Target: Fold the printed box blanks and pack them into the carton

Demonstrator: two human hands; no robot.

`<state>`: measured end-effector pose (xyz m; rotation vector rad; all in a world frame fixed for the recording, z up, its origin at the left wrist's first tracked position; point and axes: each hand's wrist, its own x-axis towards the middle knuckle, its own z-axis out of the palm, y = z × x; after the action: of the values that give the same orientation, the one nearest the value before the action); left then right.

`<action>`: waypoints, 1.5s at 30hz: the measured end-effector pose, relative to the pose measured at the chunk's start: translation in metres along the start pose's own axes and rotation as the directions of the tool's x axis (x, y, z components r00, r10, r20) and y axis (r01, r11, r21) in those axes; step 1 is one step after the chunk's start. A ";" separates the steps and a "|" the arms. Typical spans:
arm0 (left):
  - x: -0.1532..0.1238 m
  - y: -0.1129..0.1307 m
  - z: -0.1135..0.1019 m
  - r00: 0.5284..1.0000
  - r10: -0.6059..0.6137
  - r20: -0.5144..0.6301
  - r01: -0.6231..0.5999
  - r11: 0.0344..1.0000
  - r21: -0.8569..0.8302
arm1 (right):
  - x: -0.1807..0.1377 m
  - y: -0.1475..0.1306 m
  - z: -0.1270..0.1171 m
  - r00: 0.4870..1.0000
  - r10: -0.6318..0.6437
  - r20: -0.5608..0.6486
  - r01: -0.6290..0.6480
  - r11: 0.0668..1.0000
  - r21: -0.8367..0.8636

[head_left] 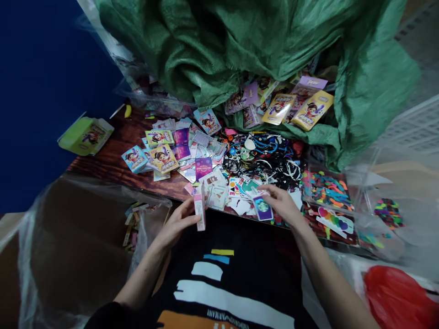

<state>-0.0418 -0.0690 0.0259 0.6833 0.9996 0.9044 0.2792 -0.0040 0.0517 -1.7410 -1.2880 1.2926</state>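
The left hand (180, 219) has its grip clamped on a slim pink box (200, 212), held upright just at the front edge of the bench (116, 141). Over on the other side, the right hand (280, 202) pinches a small purple card (262, 209) with a round green emblem, its grip together at the top edge, near some loose stickers (251, 187). Tangled cords (270, 157) lie beyond, and a green sack (295, 41) with yellow boxes (313, 110) at its mouth fills the back.
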 end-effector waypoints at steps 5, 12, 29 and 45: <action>-0.003 -0.006 -0.006 0.999 -0.017 -0.030 0.017 1.000 0.000 | -0.007 -0.009 -0.010 0.922 -0.193 -0.335 0.165 0.980 -0.111; -0.009 -0.012 0.003 0.997 -0.066 -0.031 0.066 0.998 -0.006 | -0.002 -0.002 0.103 0.979 -0.193 0.064 0.181 0.971 0.155; -0.004 -0.017 0.006 0.996 -0.089 -0.004 0.089 0.996 -0.020 | 0.008 0.009 0.119 0.833 -0.530 0.161 0.504 0.603 -0.619; 0.001 -0.004 -0.004 0.998 0.043 -0.042 -0.040 0.997 0.072 | 0.052 -0.034 0.084 0.957 -0.124 0.261 0.074 0.978 0.193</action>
<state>-0.0442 -0.0694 0.0205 0.7495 1.0633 0.9265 0.1911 0.0504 0.0346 -1.3910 -1.3406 1.5787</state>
